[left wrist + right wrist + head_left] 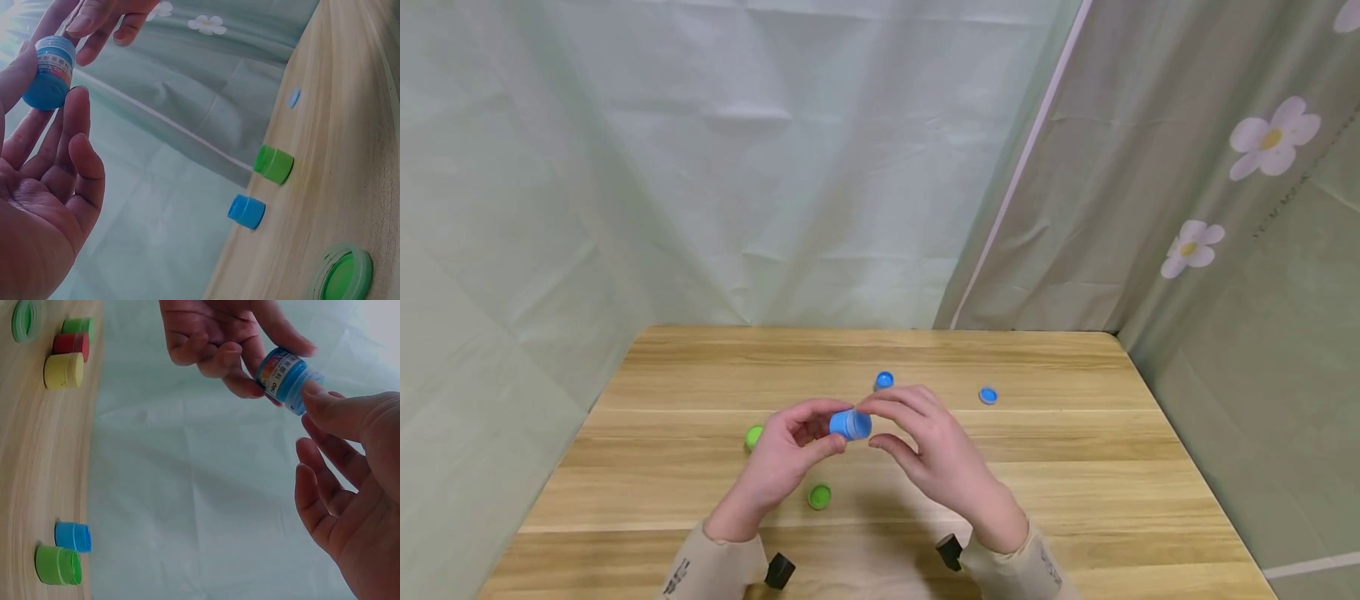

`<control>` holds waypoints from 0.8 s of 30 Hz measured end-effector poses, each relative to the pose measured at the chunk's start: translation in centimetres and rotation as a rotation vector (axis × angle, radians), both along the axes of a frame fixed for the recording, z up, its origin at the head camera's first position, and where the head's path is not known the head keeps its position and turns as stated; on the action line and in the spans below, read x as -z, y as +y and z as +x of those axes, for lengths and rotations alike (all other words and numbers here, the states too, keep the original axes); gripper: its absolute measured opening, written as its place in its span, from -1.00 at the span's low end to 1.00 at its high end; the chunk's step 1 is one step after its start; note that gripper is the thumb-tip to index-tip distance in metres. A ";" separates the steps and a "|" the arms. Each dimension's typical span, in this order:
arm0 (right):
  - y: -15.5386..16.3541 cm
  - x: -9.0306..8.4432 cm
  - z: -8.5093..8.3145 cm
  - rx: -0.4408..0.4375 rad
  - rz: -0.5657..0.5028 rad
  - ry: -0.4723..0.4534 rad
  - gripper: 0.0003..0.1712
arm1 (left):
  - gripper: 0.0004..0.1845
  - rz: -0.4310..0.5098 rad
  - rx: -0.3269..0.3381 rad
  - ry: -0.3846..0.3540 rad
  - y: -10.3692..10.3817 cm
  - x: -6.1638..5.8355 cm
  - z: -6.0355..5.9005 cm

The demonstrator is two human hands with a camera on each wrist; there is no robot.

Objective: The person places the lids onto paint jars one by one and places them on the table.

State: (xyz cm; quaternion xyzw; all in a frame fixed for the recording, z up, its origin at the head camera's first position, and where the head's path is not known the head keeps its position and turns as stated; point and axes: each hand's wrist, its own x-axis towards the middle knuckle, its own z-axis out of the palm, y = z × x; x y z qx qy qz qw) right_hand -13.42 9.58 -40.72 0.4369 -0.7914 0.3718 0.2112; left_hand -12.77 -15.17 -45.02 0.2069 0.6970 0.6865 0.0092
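Both hands are raised over the wooden table (1075, 467), holding a small blue jar (850, 424) with a printed label between them. My left hand (827, 427) grips the jar's body between thumb and fingers; the left wrist view shows the jar (50, 72) at those fingertips (75, 109). My right hand (876, 423) pinches the jar's other end with thumb and index finger. In the right wrist view the thumb (325, 403) sits against the end of the jar (284, 375), and the other fingers hang loosely curled.
On the table lie a second blue jar (883, 380), a blue lid (988, 395), a green jar (753, 436) and a green lid (820, 497). The right wrist view also shows yellow (63, 370) and red (72, 344) jars. Cloth sheets hang behind and beside the table.
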 end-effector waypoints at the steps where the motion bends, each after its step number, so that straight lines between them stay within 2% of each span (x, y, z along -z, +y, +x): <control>1: 0.0 0.0 0.0 -0.004 0.002 0.001 -0.47 | -0.65 -0.001 0.003 0.002 0.0 0.0 0.0; 13: -0.1 0.2 -0.1 0.003 0.008 0.040 -0.50 | -0.67 -0.014 0.010 0.012 0.1 0.0 0.1; 24: 0.0 0.3 0.1 0.075 0.025 0.015 -0.55 | -0.67 -0.028 0.010 0.010 0.1 -0.1 0.1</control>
